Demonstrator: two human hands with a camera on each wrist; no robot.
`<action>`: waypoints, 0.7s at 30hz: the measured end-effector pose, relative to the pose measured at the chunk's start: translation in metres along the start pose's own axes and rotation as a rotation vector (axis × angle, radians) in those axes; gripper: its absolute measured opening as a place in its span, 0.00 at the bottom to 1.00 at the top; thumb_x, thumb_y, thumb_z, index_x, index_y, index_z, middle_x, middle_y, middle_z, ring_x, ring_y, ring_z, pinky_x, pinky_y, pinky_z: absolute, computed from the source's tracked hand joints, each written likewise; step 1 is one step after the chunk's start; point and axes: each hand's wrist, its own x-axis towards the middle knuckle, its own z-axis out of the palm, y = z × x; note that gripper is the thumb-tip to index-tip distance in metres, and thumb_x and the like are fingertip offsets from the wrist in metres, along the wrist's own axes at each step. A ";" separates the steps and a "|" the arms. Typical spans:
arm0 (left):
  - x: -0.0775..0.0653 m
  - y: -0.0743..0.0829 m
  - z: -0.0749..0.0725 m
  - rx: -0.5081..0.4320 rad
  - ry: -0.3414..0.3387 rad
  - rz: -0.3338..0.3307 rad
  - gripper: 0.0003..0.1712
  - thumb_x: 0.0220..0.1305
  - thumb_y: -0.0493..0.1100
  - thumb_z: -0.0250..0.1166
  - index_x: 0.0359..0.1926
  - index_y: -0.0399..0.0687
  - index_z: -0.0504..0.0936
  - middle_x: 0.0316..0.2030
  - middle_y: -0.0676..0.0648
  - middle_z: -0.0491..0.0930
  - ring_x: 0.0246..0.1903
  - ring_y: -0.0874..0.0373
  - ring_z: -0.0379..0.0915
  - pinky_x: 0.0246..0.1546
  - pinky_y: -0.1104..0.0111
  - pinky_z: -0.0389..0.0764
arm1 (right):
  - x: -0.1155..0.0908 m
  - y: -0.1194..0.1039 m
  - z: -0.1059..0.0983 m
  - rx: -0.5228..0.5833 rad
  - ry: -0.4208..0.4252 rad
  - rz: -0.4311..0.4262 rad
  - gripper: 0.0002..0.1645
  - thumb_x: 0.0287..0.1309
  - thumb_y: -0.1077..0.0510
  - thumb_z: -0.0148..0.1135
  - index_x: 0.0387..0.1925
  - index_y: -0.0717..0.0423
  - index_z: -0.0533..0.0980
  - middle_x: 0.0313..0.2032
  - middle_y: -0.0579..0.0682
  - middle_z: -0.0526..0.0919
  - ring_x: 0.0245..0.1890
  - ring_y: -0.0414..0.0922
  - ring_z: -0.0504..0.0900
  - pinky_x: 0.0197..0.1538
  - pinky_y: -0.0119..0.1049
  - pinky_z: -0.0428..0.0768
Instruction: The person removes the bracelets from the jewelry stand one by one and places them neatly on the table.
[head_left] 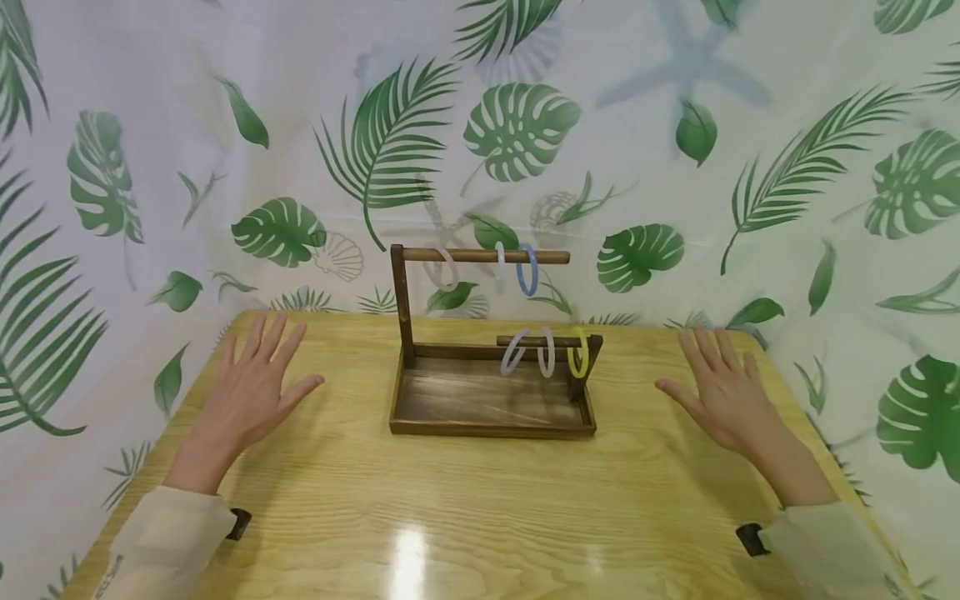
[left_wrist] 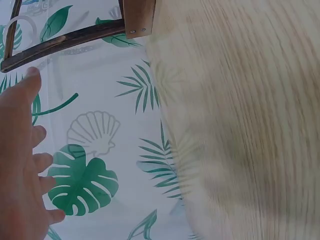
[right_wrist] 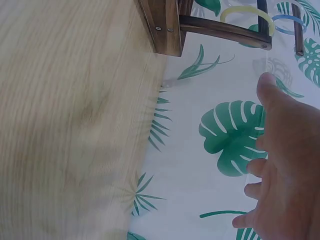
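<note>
A dark wooden stand with a shallow tray base [head_left: 491, 432] stands mid-table between my two hands. From its taller left post a long bar [head_left: 480, 256] carries a pale translucent ring [head_left: 449, 271], a whitish ring [head_left: 500, 262] and a blue ring [head_left: 528, 270]. The shorter right post bears a low bar [head_left: 528, 342] with two pale lilac rings [head_left: 547, 353] and a yellow ring [head_left: 577, 353]. My left hand [head_left: 255, 387], fingers spread, is left of the stand, apart from it. To the right, my right hand [head_left: 723, 387] is likewise spread, holding nothing.
The light wood-grain table [head_left: 450, 508] ends at the back against a white cloth [head_left: 585, 192] printed with green leaves, which also covers both sides. Long pale sleeves [head_left: 168, 533] and dark wrist straps sit on both forearms.
</note>
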 end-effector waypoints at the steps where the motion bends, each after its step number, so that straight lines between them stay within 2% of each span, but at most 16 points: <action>1: 0.001 0.000 0.000 -0.011 0.012 0.002 0.46 0.76 0.65 0.56 0.80 0.42 0.57 0.80 0.34 0.48 0.79 0.36 0.35 0.71 0.31 0.43 | 0.001 -0.001 0.000 0.005 0.013 -0.012 0.52 0.77 0.36 0.50 0.82 0.63 0.43 0.79 0.72 0.44 0.79 0.68 0.35 0.68 0.79 0.43; 6: 0.010 0.005 -0.001 -0.075 0.050 0.017 0.44 0.78 0.61 0.56 0.81 0.40 0.55 0.79 0.35 0.51 0.79 0.36 0.41 0.73 0.35 0.46 | 0.008 -0.004 -0.001 0.040 0.104 -0.092 0.49 0.77 0.40 0.54 0.80 0.68 0.48 0.77 0.73 0.49 0.79 0.67 0.43 0.75 0.68 0.46; 9: 0.016 0.008 -0.001 -0.121 0.065 0.020 0.43 0.78 0.59 0.56 0.81 0.39 0.55 0.79 0.35 0.53 0.78 0.35 0.44 0.73 0.37 0.48 | 0.011 -0.009 -0.001 0.084 0.126 -0.112 0.48 0.77 0.42 0.55 0.79 0.70 0.51 0.76 0.73 0.53 0.78 0.67 0.48 0.77 0.62 0.48; 14: 0.025 0.014 0.001 -0.181 0.128 0.026 0.40 0.78 0.57 0.58 0.79 0.37 0.60 0.77 0.34 0.58 0.76 0.34 0.50 0.71 0.36 0.54 | 0.018 -0.022 -0.001 0.130 0.140 -0.101 0.46 0.77 0.42 0.55 0.78 0.69 0.54 0.75 0.71 0.58 0.75 0.69 0.55 0.74 0.64 0.54; 21: 0.036 0.026 0.004 -0.270 0.242 0.063 0.36 0.75 0.47 0.64 0.76 0.35 0.64 0.71 0.30 0.66 0.71 0.32 0.60 0.68 0.36 0.60 | 0.029 -0.044 -0.002 0.171 0.203 -0.093 0.43 0.77 0.43 0.56 0.76 0.70 0.59 0.70 0.72 0.66 0.70 0.70 0.64 0.68 0.67 0.62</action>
